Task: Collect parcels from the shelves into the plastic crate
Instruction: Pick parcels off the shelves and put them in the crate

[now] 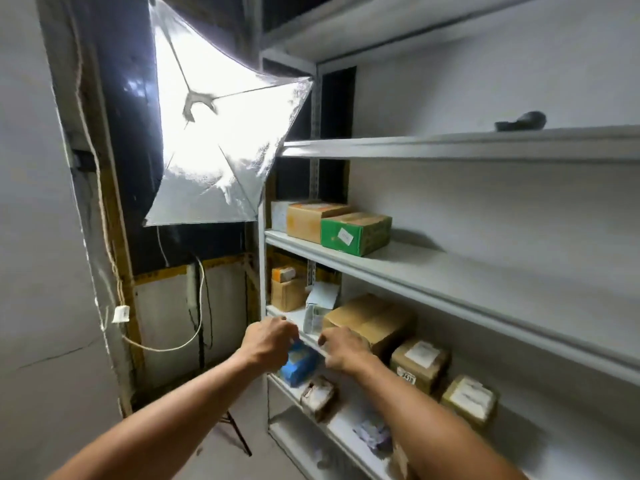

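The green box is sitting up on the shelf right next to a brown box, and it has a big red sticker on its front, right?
Not quite. The green box does sit on the shelf beside the brown box, but the head view shows that the sticker on its front is white, not red, and small.

Shelving (450,147): pale grey throughout. Wall (31,237): matching grey. Softbox (221,133): silver lining, glaring white centre. Box (355,233): green, with a white label. Carton (306,216) beside it: tan with orange print. Lower cartons (419,362): brown, white labels. Packet (298,365): blue. Cable (166,348): white.
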A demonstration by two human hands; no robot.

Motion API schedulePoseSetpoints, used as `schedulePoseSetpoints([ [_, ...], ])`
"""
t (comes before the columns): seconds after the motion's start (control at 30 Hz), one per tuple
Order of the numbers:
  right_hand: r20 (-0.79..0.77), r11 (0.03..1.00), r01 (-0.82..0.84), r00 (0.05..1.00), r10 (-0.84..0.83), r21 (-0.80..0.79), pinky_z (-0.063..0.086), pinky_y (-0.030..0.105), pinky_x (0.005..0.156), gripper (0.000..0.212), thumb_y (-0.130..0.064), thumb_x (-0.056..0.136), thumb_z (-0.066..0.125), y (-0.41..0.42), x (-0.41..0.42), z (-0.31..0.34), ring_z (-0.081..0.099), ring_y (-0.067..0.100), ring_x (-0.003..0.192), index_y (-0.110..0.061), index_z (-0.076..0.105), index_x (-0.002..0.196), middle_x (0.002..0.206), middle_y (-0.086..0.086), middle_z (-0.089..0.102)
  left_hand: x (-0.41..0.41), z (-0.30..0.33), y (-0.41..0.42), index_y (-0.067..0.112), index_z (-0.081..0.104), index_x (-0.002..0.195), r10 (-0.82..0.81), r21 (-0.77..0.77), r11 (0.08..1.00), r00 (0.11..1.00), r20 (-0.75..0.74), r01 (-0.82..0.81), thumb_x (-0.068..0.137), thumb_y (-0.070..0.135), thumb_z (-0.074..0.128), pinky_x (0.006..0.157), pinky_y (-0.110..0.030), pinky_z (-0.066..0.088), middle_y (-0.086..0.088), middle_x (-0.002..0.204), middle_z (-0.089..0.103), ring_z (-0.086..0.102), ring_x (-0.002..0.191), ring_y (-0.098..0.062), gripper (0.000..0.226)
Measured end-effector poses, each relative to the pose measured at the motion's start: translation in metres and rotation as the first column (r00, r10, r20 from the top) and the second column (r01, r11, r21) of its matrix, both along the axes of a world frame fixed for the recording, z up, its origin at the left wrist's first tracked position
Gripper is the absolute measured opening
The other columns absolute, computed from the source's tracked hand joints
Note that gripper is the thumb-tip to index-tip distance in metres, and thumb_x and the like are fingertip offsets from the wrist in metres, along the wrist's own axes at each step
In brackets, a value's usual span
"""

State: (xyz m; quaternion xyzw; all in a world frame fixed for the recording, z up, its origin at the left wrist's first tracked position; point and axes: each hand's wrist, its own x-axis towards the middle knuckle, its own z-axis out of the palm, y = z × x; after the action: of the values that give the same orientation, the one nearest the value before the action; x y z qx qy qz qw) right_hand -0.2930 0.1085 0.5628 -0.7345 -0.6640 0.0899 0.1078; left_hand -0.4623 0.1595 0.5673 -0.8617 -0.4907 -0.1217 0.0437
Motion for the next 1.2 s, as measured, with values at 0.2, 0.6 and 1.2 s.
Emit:
schedulePoseSetpoints([
  [0.2,-0.068,0.983,0.148,0.988,-0.141,0.111,0.052,0.037,0.094,0.041,-0.013,0.093,0.06,0.055,0.026,0.022,0.06,0.026,0.119,-0.031,0.063,0.13,0.13,0.003,0.063,0.026,0.033,0.074,0.035,0.068,0.119,-0.107,0.058,0.993,0.994,-0.009,0.107,0.088,0.006,0.059,0.086,-0.032,0.05,0.004,0.121,0.062,0.061,0.112,-0.019,0.043],
  [0.6,-0.082,0.883,0.263,0.965,-0.251,0.388,0.045,0.04,0.102,0.056,-0.019,0.093,0.056,0.2,0.142,0.049,0.046,0.029,0.128,-0.028,0.041,0.146,0.143,0.003,0.046,0.153,0.058,0.248,0.03,0.057,0.135,-0.132,-0.02,0.99,0.951,0.281,0.143,0.081,0.01,0.062,0.083,-0.034,0.049,0.0,0.132,0.057,0.057,0.118,-0.024,0.058],
  [1.2,-0.348,0.839,0.309,0.925,-0.155,0.448,0.048,0.029,0.072,0.062,-0.062,0.088,0.065,0.335,0.213,0.061,0.06,0.025,0.107,-0.034,0.035,0.134,0.134,0.009,0.054,0.216,0.067,0.403,0.001,0.052,0.128,0.132,-0.336,0.831,0.429,0.894,0.444,0.101,0.012,0.053,0.063,-0.016,0.054,-0.006,0.098,0.061,0.062,0.109,-0.035,0.03],
])
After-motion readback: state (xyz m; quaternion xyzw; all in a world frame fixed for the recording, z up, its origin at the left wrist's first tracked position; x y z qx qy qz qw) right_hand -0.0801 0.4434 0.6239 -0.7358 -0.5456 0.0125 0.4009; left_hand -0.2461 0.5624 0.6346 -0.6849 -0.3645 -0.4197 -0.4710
